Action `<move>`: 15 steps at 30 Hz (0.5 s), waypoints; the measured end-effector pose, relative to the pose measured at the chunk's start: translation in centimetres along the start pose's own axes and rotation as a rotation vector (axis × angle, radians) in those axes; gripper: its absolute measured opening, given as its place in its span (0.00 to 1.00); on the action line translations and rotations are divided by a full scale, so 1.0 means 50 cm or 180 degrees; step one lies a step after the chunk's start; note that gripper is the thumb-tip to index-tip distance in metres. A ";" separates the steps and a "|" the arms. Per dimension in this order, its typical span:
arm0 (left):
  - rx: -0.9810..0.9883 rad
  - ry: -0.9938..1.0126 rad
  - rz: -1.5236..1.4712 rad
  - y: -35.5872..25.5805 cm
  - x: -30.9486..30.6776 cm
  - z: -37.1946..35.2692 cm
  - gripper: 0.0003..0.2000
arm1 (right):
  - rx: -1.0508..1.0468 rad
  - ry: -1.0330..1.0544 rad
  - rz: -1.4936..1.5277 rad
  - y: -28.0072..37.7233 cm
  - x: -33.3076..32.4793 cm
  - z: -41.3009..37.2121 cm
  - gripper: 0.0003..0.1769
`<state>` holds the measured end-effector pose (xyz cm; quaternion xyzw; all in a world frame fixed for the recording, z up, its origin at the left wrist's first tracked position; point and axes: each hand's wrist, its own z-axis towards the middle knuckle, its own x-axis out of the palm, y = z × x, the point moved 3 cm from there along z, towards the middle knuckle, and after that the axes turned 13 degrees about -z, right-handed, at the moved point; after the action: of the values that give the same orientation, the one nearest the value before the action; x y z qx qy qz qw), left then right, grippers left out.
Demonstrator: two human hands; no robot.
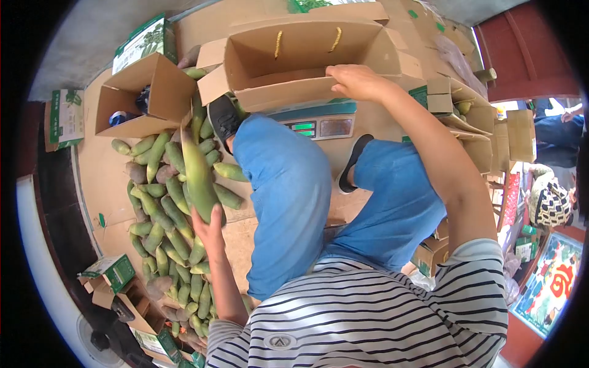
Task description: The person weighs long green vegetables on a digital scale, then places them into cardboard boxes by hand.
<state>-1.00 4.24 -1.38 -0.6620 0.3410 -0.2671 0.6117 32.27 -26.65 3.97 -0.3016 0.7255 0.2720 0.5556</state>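
A long green radish (199, 175), pale towards its far end, is held up by my left hand (210, 230) over the pile of radishes. My left fingers close around its thick lower end. My right hand (357, 82) grips the near rim of a large open cardboard box (288, 97), with the fingertips over the edge. The box has two yellow rope handles, and the part of its floor I can see is bare. It rests on a scale (322, 127) with a lit green display, partly hidden beneath it.
Many green radishes (178, 239) and some reddish-brown roots lie left of my legs. A smaller open box (132, 101) with dark items stands at upper left. More boxes (460, 107) hold produce on the right. Another person (552, 202) is at far right.
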 end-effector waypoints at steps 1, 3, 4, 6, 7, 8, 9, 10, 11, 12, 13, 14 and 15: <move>-0.0127 0.0038 -0.0009 -0.104 0.059 0.021 0.22 | -0.0040 -0.0029 -0.0014 -0.001 0.003 0.004 0.14; 0.1032 0.0281 0.0622 -0.187 0.126 0.090 0.28 | -0.0114 -0.0001 -0.0026 -0.004 0.011 0.005 0.16; 0.1053 0.0435 0.0427 -0.236 0.177 0.114 0.29 | -0.0161 0.0016 -0.0039 -0.006 0.013 0.003 0.17; 0.1925 0.0779 0.0759 -0.294 0.270 0.169 0.30 | -0.0208 0.0073 -0.0014 0.002 -0.001 -0.005 0.18; 0.2275 0.1087 0.0718 -0.317 0.312 0.194 0.29 | -0.0278 -0.0245 0.0038 -0.006 0.009 -0.011 0.19; 0.2438 0.1108 0.0755 -0.323 0.356 0.211 0.28 | -0.0388 -0.0557 0.0132 -0.014 0.025 -0.013 0.19; 0.2563 0.1427 0.0818 -0.304 0.395 0.245 0.31 | -0.0375 -0.0493 0.0130 -0.014 0.030 -0.012 0.19; 0.2752 0.1438 0.0858 -0.286 0.432 0.265 0.26 | -0.0342 -0.0429 0.0119 -0.012 0.024 -0.009 0.18; 0.2417 0.1635 0.1198 -0.268 0.457 0.273 0.27 | -0.0360 -0.0415 0.0131 -0.005 0.016 -0.009 0.18; 0.2075 0.1855 0.1481 -0.251 0.473 0.282 0.27 | -0.0329 -0.0398 0.0124 -0.001 0.006 -0.010 0.17; 0.2137 0.1655 0.1331 -0.242 0.469 0.278 0.26 | -0.0334 -0.0258 0.0231 0.005 -0.001 -0.004 0.17; 0.2211 0.1483 0.1164 -0.228 0.463 0.269 0.24 | -0.0308 -0.0117 0.0332 0.007 -0.006 -0.003 0.17; 0.2501 0.1168 0.0940 -0.233 0.438 0.256 0.21 | -0.0246 0.0029 0.0441 0.005 -0.008 -0.004 0.17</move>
<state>24.00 -4.56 7.37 -0.2658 0.4073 -0.3990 0.7773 32.05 -26.58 4.40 -0.2731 0.7361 0.3362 0.5201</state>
